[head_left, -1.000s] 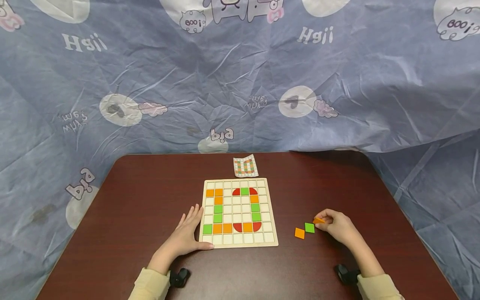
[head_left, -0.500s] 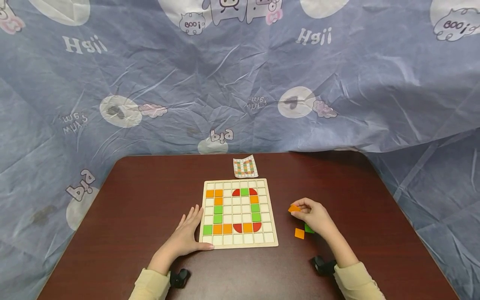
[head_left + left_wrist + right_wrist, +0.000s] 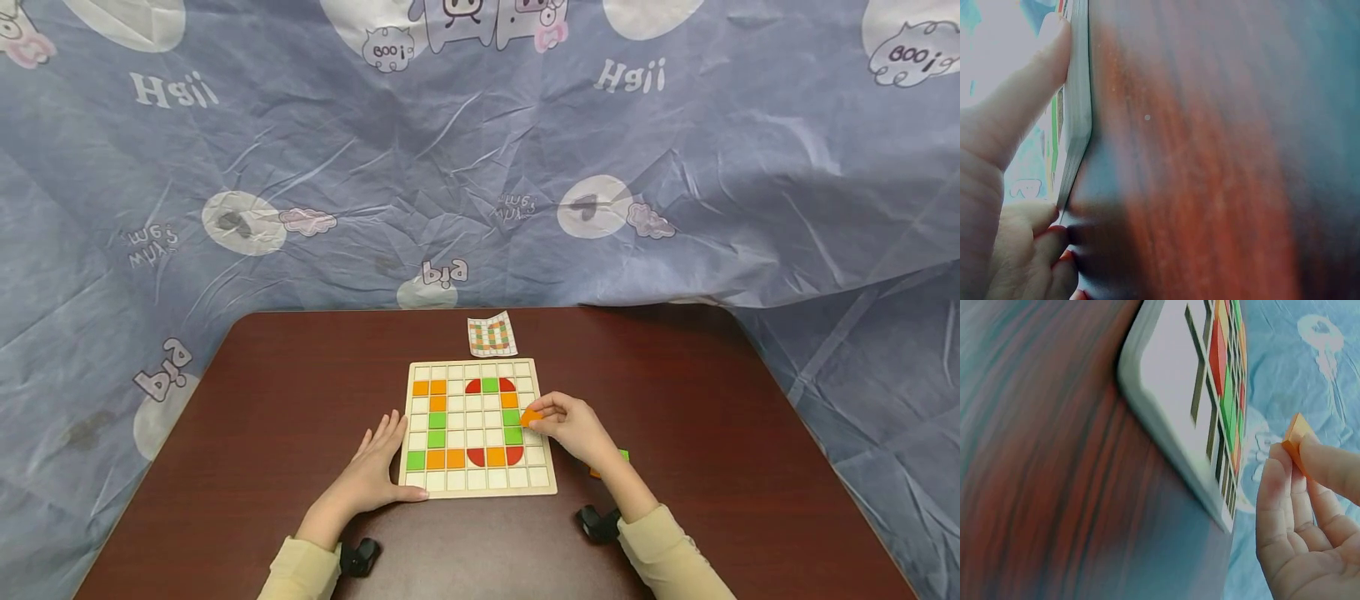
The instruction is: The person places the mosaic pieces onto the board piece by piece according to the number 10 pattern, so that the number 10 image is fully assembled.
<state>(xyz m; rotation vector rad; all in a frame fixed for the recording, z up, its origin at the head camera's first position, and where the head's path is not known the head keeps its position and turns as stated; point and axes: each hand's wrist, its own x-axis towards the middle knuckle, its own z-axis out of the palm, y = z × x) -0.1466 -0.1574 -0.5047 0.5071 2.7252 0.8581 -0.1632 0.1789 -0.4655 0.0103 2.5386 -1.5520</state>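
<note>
A pale wooden grid board (image 3: pixel 472 488) lies on the table, with orange and green squares and red rounded pieces set in its cells. My left hand (image 3: pixel 367 475) rests along its left side, fingers straight at the edge and thumb at the near left corner; the left wrist view shows the thumb (image 3: pixel 1035 75) against the board's edge. Over the board's right part, my right hand (image 3: pixel 573 427) pinches an orange square tile (image 3: pixel 531 417) between thumb and fingertips. In the right wrist view this orange tile (image 3: pixel 1297 439) is tilted and held off the board.
A small printed pattern card (image 3: pixel 492 335) lies just beyond the board. Right of the board, a green tile (image 3: pixel 624 455) and an orange tile (image 3: pixel 595 473) show partly from behind my right forearm. A patterned blue-grey cloth (image 3: pixel 480 167) hangs behind the table (image 3: pixel 300 358).
My right hand has carried the orange tile from the loose tiles on the right leftward to above the board's right side. The left hand has stayed at the board's left edge.
</note>
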